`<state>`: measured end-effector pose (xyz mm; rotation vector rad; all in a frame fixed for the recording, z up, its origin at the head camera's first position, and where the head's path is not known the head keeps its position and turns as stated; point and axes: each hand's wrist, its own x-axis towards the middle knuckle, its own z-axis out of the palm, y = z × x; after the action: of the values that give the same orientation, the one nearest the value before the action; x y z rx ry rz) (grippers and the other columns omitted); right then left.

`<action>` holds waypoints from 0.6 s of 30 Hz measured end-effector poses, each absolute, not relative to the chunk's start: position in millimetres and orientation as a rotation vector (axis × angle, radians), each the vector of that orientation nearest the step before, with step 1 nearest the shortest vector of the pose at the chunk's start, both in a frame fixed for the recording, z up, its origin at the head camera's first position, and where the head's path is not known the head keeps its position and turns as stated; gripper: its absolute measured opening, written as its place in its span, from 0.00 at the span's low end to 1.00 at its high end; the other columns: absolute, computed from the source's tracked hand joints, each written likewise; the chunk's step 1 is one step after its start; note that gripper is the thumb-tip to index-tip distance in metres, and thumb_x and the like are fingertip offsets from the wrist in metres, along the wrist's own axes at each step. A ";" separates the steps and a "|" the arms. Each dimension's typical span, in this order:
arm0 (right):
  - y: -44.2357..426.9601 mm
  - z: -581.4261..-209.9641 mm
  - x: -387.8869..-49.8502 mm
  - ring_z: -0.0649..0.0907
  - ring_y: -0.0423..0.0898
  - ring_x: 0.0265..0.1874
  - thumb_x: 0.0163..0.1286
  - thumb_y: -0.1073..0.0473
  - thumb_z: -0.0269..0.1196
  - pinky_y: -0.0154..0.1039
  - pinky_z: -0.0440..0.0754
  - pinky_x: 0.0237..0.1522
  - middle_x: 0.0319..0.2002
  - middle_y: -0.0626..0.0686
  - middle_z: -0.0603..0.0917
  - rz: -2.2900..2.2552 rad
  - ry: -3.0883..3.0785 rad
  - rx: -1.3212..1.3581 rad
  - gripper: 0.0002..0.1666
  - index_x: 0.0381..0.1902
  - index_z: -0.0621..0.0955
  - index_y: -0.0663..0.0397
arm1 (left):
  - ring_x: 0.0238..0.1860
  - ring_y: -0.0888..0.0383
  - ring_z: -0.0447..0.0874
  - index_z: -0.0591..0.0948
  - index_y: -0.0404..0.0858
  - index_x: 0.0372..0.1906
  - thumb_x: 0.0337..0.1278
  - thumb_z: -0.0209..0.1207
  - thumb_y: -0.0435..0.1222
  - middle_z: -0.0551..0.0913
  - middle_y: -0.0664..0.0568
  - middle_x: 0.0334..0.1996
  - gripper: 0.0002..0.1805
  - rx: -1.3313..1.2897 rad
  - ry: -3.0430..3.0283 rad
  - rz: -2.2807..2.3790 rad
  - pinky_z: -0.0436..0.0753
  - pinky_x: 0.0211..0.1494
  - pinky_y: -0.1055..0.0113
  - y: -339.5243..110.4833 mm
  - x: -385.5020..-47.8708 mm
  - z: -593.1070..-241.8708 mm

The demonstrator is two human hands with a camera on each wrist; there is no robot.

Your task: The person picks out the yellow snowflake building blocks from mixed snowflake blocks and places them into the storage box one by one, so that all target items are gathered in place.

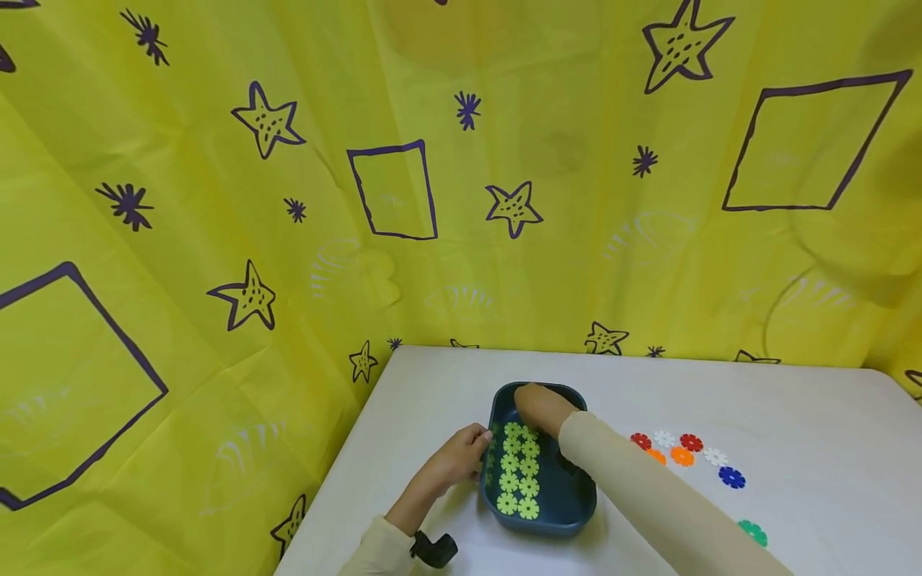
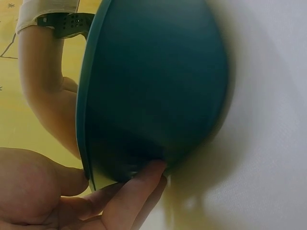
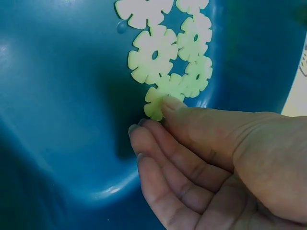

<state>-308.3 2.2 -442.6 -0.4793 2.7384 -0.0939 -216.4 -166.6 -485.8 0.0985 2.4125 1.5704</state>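
A dark blue-green plastic tub [image 1: 558, 492] stands on the white table. My left hand [image 1: 454, 460] grips its left wall, the thumb at the rim and the fingers [image 2: 132, 196] against the outside. Inside, light yellow-green snowflake discs [image 1: 529, 486] lie in two columns on the tub's left side. My right hand [image 1: 543, 406] reaches into the far end of the tub. In the right wrist view its thumb [image 3: 180, 109] lies on the end disc [image 3: 153, 103], which it pinches against the fingers; part of that disc is hidden.
Loose snowflake discs lie on the table right of the tub: red [image 1: 691, 442], orange [image 1: 682, 456], white [image 1: 715, 457], blue [image 1: 731, 478] and green [image 1: 752, 532]. A yellow patterned curtain [image 1: 446, 304] hangs behind and to the left of the table.
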 end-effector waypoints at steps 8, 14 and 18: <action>31.2 -414.3 -308.6 0.83 0.48 0.23 0.68 0.63 0.74 0.40 0.84 0.29 0.27 0.56 0.82 -0.155 2.776 -0.623 0.12 0.41 0.82 0.65 | 0.51 0.48 0.84 0.74 0.29 0.64 0.87 0.46 0.43 0.82 0.40 0.52 0.21 0.073 2.447 1.554 0.88 0.45 0.54 -163.1 -217.3 -489.0; 79.4 -380.1 -296.6 0.85 0.53 0.38 0.72 0.58 0.72 0.47 0.86 0.42 0.37 0.58 0.85 -0.226 2.821 -0.756 0.13 0.42 0.83 0.63 | 0.62 0.34 0.81 0.62 0.25 0.75 0.86 0.43 0.51 0.76 0.28 0.65 0.34 0.103 2.537 1.488 0.84 0.59 0.42 -173.1 -215.7 -484.1; 115.3 -372.5 -283.4 0.83 0.66 0.56 0.71 0.55 0.73 0.59 0.84 0.56 0.56 0.68 0.83 -0.298 2.869 -0.767 0.29 0.61 0.79 0.68 | 0.71 0.28 0.70 0.58 0.24 0.79 0.84 0.44 0.55 0.68 0.26 0.72 0.41 0.133 2.710 1.395 0.72 0.69 0.32 -185.3 -214.8 -478.3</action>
<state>-283.4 115.3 -372.5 -0.7674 2.8695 -0.2976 -214.8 -185.3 -478.3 0.1329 2.7099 1.3948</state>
